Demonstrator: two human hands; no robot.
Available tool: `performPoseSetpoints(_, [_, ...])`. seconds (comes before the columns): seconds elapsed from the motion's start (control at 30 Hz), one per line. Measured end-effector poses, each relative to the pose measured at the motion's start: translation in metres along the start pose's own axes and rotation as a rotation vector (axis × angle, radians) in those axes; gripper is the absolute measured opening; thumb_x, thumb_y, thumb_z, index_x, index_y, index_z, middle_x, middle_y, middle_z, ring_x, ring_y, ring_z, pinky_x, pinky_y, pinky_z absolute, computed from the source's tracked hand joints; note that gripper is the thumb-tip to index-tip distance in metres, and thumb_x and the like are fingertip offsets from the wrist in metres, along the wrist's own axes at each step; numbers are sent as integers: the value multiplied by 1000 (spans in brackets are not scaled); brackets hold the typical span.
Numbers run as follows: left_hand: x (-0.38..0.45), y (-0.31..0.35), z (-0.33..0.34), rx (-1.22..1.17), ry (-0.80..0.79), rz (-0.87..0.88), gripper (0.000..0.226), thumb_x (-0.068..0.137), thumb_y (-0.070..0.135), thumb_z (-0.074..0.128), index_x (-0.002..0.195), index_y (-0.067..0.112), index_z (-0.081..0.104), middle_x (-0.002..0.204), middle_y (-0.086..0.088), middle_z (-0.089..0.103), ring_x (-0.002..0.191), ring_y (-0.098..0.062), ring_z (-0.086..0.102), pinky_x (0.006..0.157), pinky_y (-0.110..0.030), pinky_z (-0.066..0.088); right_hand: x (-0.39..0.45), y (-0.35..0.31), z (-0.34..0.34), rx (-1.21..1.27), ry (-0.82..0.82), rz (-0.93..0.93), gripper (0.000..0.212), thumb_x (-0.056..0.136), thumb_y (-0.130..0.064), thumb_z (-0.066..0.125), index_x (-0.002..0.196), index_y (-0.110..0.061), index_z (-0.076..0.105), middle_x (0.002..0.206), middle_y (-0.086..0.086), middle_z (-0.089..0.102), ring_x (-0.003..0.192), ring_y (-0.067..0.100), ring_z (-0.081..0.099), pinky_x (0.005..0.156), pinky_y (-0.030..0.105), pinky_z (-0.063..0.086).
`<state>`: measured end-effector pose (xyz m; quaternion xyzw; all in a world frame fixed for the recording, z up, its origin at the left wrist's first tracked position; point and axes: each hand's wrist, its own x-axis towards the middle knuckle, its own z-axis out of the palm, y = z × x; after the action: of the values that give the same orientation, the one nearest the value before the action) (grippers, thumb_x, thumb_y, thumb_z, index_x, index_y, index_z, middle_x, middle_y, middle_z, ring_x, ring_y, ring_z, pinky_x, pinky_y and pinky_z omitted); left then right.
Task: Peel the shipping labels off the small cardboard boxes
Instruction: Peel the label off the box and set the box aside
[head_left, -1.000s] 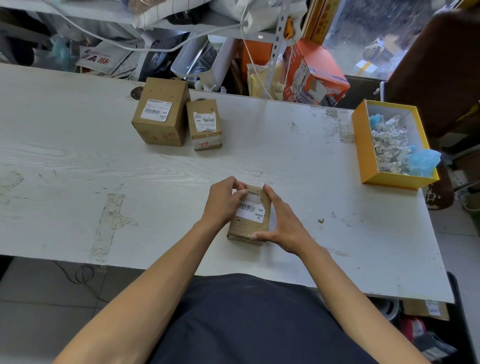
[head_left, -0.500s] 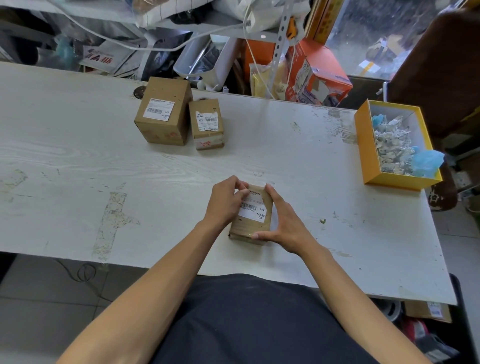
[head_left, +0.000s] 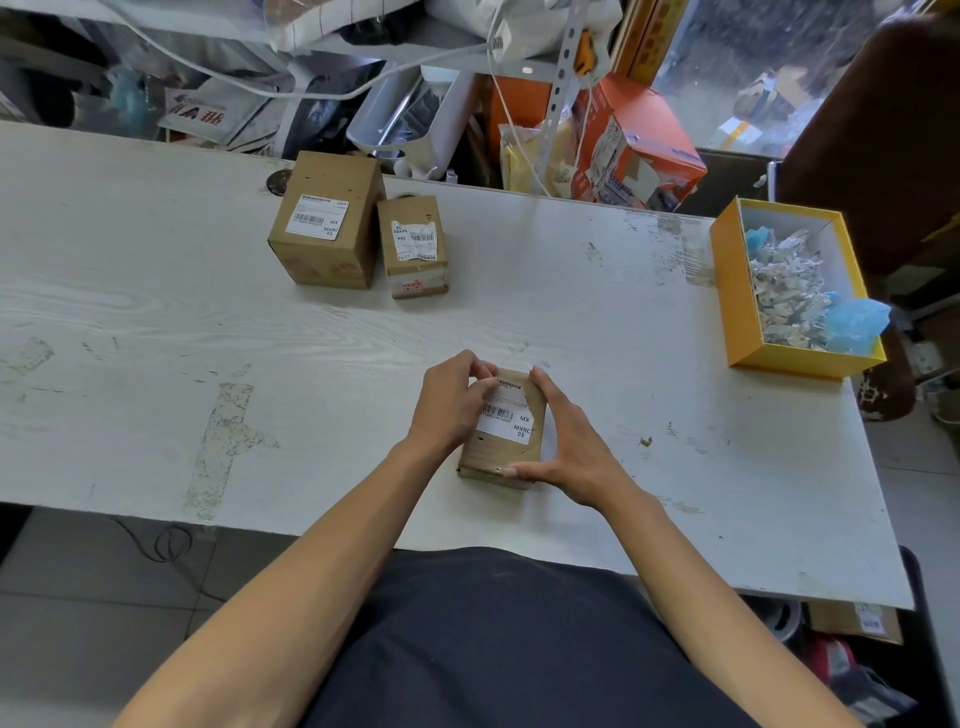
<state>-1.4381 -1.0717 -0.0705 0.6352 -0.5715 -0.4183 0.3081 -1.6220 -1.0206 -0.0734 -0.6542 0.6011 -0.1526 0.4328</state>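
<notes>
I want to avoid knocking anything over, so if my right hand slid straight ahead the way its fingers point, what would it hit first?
Probably nothing: the right hand points up-left alongside the held box, toward bare table. The small labelled box lies slightly left of that line.

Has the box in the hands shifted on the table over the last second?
No. The box sits at the same spot near the table front edge, just left of the small debris speck; both hands grip it as before.
</notes>
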Motion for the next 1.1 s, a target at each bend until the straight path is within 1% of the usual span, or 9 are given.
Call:
performPoseSetpoints(0.03, [0, 0, 0, -1, -2, -1, 8, 90, 9, 62, 82, 8, 61, 96, 9, 67, 88, -3, 60, 70, -6, 42, 0, 0, 0, -1, 0, 0, 125, 62, -49, 89, 153, -46, 4, 154, -11, 28, 137, 12, 31, 110, 31, 30])
performPoseSetpoints(0.13, [1, 0, -1, 5, -7, 2, 8, 90, 9, 62, 83, 7, 62, 95, 10, 66, 86, 0, 59, 68, -2, 41, 0, 0, 0, -8, 2, -2, 125, 61, -50, 89, 153, -46, 4, 155, -10, 28, 137, 13, 31, 112, 34, 31])
performPoseSetpoints(0.2, [1, 0, -1, 5, -9, 4, 8, 90, 9, 62, 83, 7, 62, 96, 10, 67, 86, -1, 59, 68, -2, 41, 0, -1, 0, -12, 0, -6, 125, 61, -51, 89, 153, -45, 4, 155, -10, 27, 137, 13, 31, 112, 35, 31])
performPoseSetpoints(0.4, [1, -1, -1, 3, -7, 12, 8, 90, 10, 62, 82, 8, 61, 99, 6, 69, 92, -9, 62, 73, -11, 44, 0, -2, 0, -8, -1, -7, 125, 61, -50, 89, 153, -45, 4, 155, -10, 28, 137, 14, 31, 113, 37, 31])
performPoseSetpoints(0.57, [1, -1, -1, -5, -11, 8, 8, 90, 10, 62, 82, 9, 61, 98, 8, 68, 92, -8, 61, 75, -15, 45, -1, -1, 0, -6, -4, -6, 125, 61, -52, 88, 153, -44, 5, 156, -10, 26, 138, 14, 30, 113, 36, 31])
performPoseSetpoints(0.73, [1, 0, -1, -3, -11, -1, 9, 91, 10, 62, 82, 10, 61, 97, 10, 67, 88, -2, 59, 69, -5, 40, -1, -1, 0, -9, -2, -4, 125, 61, -52, 88, 153, -45, 4, 156, -10, 26, 138, 14, 30, 112, 35, 30])
performPoseSetpoints(0.87, [1, 0, -2, -13, -7, 0, 9, 91, 9, 61, 82, 8, 61, 97, 9, 68, 89, -5, 60, 69, -4, 41, 0, -1, 0, -21, -1, -7, 124, 63, -49, 88, 153, -44, 4, 156, -10, 26, 137, 13, 30, 109, 31, 29])
performPoseSetpoints(0.97, [0, 0, -2, -28, -5, -5, 9, 90, 8, 61, 81, 9, 61, 97, 8, 68, 90, -6, 61, 70, -6, 42, 0, -2, -1, -20, -2, -7, 124, 63, -49, 88, 153, -44, 4, 156, -10, 25, 137, 14, 30, 110, 32, 30])
performPoseSetpoints(1.1, [1, -1, -1, -36, -7, -5, 9, 90, 8, 61, 81, 8, 61, 97, 7, 68, 87, 0, 60, 67, -2, 42, -1, -1, 0, -22, -2, -10, 124, 63, -49, 88, 154, -43, 4, 157, -12, 24, 138, 13, 29, 110, 31, 28])
